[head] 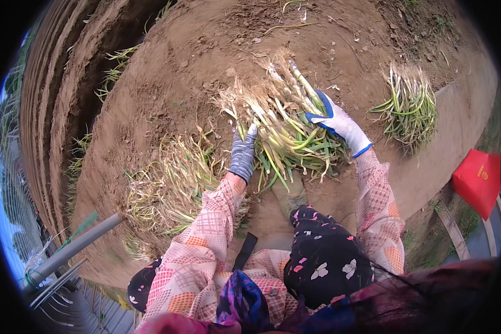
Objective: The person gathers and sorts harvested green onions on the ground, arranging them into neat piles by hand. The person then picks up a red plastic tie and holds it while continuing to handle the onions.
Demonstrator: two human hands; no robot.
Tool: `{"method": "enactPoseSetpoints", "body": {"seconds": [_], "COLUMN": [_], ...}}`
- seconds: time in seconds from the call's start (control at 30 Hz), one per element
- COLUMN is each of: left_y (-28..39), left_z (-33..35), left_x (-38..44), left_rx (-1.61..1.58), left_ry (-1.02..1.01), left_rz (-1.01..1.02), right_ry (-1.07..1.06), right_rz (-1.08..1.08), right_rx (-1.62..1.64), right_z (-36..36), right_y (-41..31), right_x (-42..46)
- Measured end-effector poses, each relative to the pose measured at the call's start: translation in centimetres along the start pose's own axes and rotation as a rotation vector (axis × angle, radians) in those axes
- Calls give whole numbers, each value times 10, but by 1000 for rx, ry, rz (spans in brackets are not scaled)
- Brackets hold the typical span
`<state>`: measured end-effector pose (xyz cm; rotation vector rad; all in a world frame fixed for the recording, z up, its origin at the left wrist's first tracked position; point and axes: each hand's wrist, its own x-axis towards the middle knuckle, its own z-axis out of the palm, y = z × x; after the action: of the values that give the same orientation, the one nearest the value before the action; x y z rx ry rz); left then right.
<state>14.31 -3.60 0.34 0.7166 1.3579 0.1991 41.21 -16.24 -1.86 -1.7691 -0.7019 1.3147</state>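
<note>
In front of me lies a loose heap of green onions [284,125], their fibrous roots pointing away and their green leaves towards me. My left hand [243,152], in a grey striped glove, grips stalks at the heap's left edge; its thumb lies against them. My right hand [340,121] wears a white glove with a blue-coated palm. Its thumb and forefinger wrap around thicker stalks on the right side, and the other fingers are partly hidden. Soil clings to some roots.
A larger pile of drier onion plants [171,183] lies to the left. A neat bunch of green onions [411,108] rests on the ground at right. Further out are a red bag [478,181], a grey pole [83,244] at lower left and furrowed soil [62,83].
</note>
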Motion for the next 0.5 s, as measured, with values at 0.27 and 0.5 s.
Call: {"method": "enactPoseSetpoints", "body": {"seconds": [0.27,0.5], "left_y": [10,129], "left_z": [31,114], "left_x": [-9,-10], "left_rx": [-189,-248], "left_ry": [-329,-453], "left_rz": [63,265], "right_ry": [-179,-59], "right_rz": [266,-164], "right_rx": [424,277], "right_z": [31,-58], "right_y": [-20,-115], "right_x": [-19,13]}}
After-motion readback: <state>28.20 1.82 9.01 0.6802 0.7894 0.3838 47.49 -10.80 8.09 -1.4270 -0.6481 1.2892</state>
